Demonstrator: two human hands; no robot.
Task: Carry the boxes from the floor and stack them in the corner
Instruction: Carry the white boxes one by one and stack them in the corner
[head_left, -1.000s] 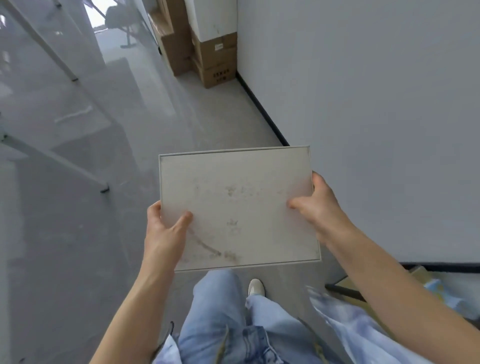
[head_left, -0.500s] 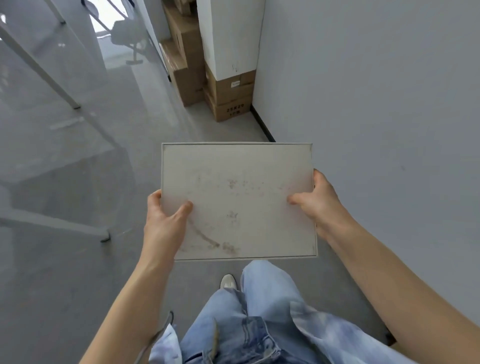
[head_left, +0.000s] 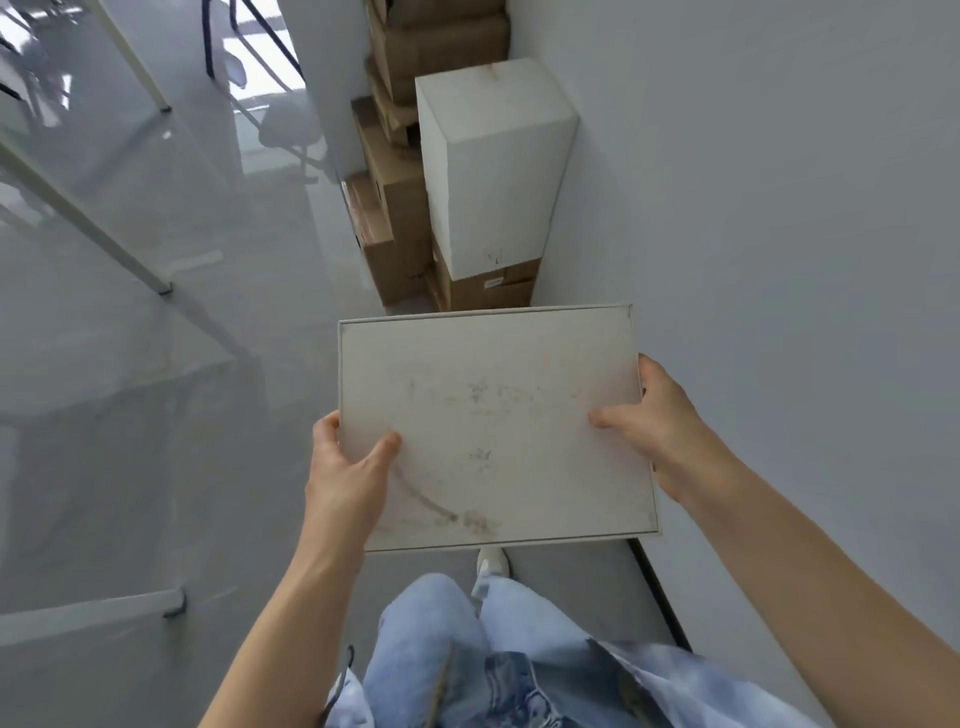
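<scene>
I hold a flat white box (head_left: 493, 415) with a smudged lid level in front of my waist. My left hand (head_left: 348, 478) grips its near left corner, thumb on top. My right hand (head_left: 654, 421) grips its right edge, thumb on the lid. Straight ahead in the corner stands a stack: a tall white box (head_left: 493, 166) on top of brown cardboard boxes (head_left: 488, 286), with more brown cartons (head_left: 395, 218) piled to its left and behind. The held box hides the foot of the stack.
A grey wall (head_left: 779, 208) with a black skirting strip (head_left: 660, 597) runs along my right. A glass partition (head_left: 130, 312) with white metal frame bars lines the left. Grey floor (head_left: 566, 587) forms a narrow corridor between them. My jeans and one shoe show below the box.
I have walked forward along the wall; the corner stack has come much closer and now sits just beyond the box. My grip on the box is unchanged.
</scene>
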